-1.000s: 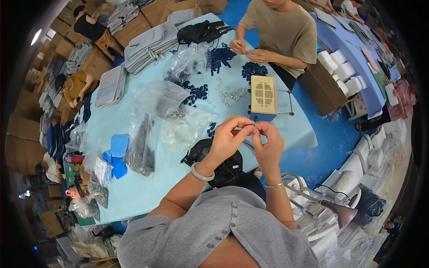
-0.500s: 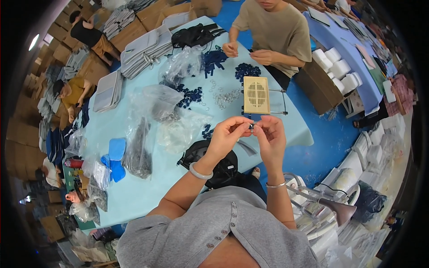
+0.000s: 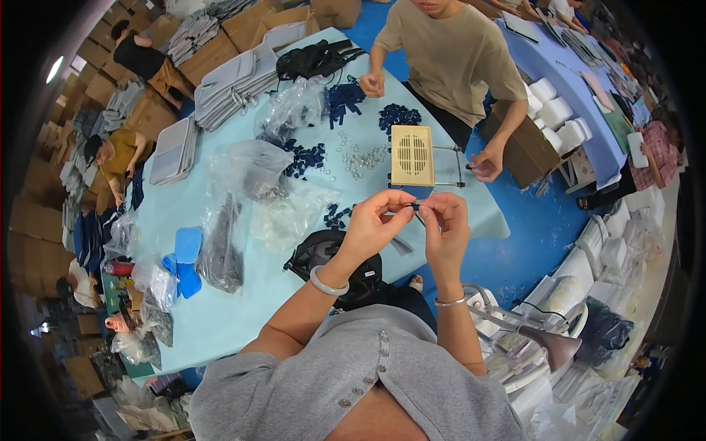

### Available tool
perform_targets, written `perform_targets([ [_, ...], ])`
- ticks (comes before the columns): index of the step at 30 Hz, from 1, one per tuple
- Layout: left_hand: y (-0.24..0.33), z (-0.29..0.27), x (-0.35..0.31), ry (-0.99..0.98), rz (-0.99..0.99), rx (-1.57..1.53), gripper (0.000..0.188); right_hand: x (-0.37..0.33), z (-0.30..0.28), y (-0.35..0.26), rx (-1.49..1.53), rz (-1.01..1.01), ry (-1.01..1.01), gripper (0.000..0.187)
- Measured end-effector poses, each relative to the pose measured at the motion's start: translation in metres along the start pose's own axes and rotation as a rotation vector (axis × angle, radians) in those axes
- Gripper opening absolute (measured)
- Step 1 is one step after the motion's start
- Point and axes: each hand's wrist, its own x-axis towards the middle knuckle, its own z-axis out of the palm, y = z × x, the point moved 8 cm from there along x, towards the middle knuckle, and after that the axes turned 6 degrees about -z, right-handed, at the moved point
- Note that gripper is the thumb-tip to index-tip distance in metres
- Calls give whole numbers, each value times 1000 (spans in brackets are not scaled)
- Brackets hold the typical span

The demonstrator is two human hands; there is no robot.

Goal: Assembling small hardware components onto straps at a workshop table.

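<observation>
Over the near edge of the table, my left hand [image 3: 379,226] and my right hand [image 3: 447,220] meet, fingertips pinched together. Between them is a small dark navy piece [image 3: 414,207], like a short folded strap; its details are too small to make out. Beneath my left hand lies a black bag [image 3: 315,256]. Just beyond my hands is a beige slotted plastic tray [image 3: 396,179]. Small clear rings [image 3: 364,162] are scattered left of the tray, with short navy strap pieces [image 3: 338,217] heaped nearer me.
Across the table [image 3: 272,309], a person in a tan shirt [image 3: 448,59] reaches beside the tray's metal rods. More navy strap heaps [image 3: 399,117], clear plastic bags [image 3: 287,206] and stacked grey panels [image 3: 235,81] lie on it. A lamp head [image 3: 553,345] stands at right.
The co-worker's hand has moved from the far side to beside the tray's rods. My hands stay pinched together, with the navy piece now showing more between my fingertips.
</observation>
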Motion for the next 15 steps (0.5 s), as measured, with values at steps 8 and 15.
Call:
perform_targets([
  [8, 4, 4, 1, 53, 34, 128, 13, 2, -6, 0, 197, 96, -9, 17],
  [15, 12, 17, 3, 92, 138, 193, 10, 3, -15, 6, 64, 75, -35, 9],
])
